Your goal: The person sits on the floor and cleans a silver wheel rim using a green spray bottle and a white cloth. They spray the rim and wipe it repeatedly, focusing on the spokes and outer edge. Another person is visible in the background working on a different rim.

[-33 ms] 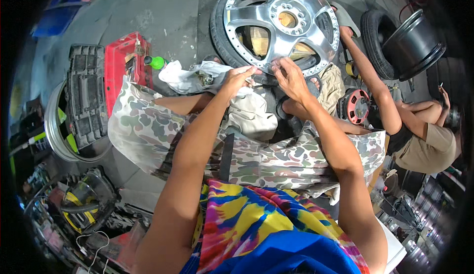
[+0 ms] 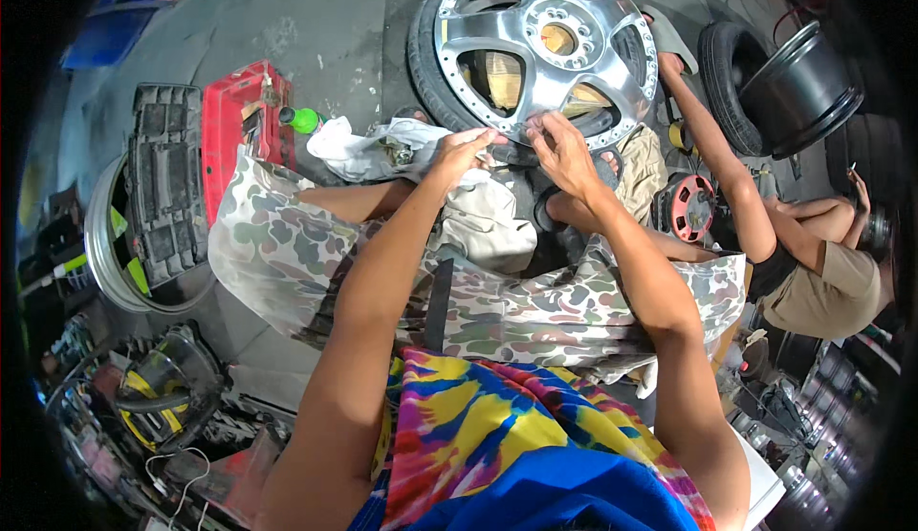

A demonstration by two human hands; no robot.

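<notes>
A polished five-spoke wheel face (image 2: pixel 483 29) with small holes round its edge lies on a black tire (image 2: pixel 427 77). At its near edge my left hand (image 2: pixel 464 151) has its fingers pressed together, tips at the rim. My right hand (image 2: pixel 566 156) is beside it, fingers curled in a pinch at the same edge. What either hand pinches is too small or hidden to make out. Under my hands, a white cloth (image 2: pixel 349 149) and a cream cloth (image 2: pixel 488 220) lie between my legs. A camouflage cloth (image 2: pixel 535 311) covers my lap.
Left of me are a red crate (image 2: pixel 222 139), a green-capped bottle (image 2: pixel 304 121), a black ribbed panel (image 2: pixel 167 182) and a bare rim (image 2: pixel 105 235). On the right, a person (image 2: pixel 822 287) sits near a red-and-black round object (image 2: pixel 690 208), a tire (image 2: pixel 732 86) and a dark wheel barrel (image 2: pixel 803 86).
</notes>
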